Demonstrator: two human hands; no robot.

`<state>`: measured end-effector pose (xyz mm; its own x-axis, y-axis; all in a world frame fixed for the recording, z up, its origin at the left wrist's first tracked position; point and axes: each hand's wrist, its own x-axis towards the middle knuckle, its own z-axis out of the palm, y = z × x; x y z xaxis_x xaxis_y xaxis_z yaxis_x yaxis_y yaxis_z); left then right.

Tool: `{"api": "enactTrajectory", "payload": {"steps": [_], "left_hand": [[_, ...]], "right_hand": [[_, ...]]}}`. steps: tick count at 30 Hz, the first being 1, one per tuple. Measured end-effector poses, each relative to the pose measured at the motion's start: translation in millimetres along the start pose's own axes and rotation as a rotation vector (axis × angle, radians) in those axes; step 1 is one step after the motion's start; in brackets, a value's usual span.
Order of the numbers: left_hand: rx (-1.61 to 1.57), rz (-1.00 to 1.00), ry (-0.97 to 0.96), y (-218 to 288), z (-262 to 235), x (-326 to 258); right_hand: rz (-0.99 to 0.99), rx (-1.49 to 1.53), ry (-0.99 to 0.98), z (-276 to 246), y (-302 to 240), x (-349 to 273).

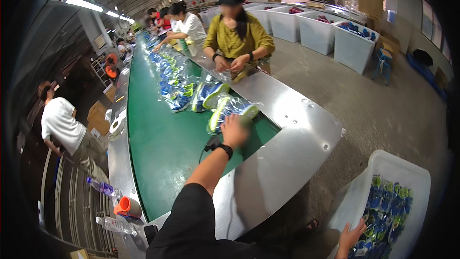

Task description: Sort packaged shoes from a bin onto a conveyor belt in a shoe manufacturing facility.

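Note:
My left hand (235,132), with a black band on its wrist, reaches over the green conveyor belt (163,163). Its fingers lie stretched out on a bagged pair of blue and lime-green shoes (233,110); the palm side is hidden. Just beyond is another bagged pair (209,95), and a long row of bagged shoes (170,72) runs up the belt. At the lower right, my right hand (352,236) is open, fingers apart, at the near side of a white bin (418,172). Several bagged shoes (388,206) fill that bin below the rim.
A metal ledge (287,148) borders the belt. Across it stands a co-worker in a mustard top (247,38); others work farther up. White bins (357,50) line the right aisle. Bottles (117,225) and an orange-lidded cup (128,206) stand at left, near a person in white (62,122).

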<state>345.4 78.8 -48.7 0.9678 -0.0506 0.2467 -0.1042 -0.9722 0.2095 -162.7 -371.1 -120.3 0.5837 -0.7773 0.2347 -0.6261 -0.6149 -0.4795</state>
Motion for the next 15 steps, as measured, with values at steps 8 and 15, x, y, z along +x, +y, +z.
{"api": "enactTrajectory", "payload": {"steps": [8,15], "left_hand": [[-0.907,-0.069,-0.134,35,-3,-107],[-2.157,-0.715,-0.245,24,-26,-89]], "right_hand": [[0.006,-0.012,0.021,2,-4,2],[0.058,-0.035,0.005,-1,-11,-3]]}}
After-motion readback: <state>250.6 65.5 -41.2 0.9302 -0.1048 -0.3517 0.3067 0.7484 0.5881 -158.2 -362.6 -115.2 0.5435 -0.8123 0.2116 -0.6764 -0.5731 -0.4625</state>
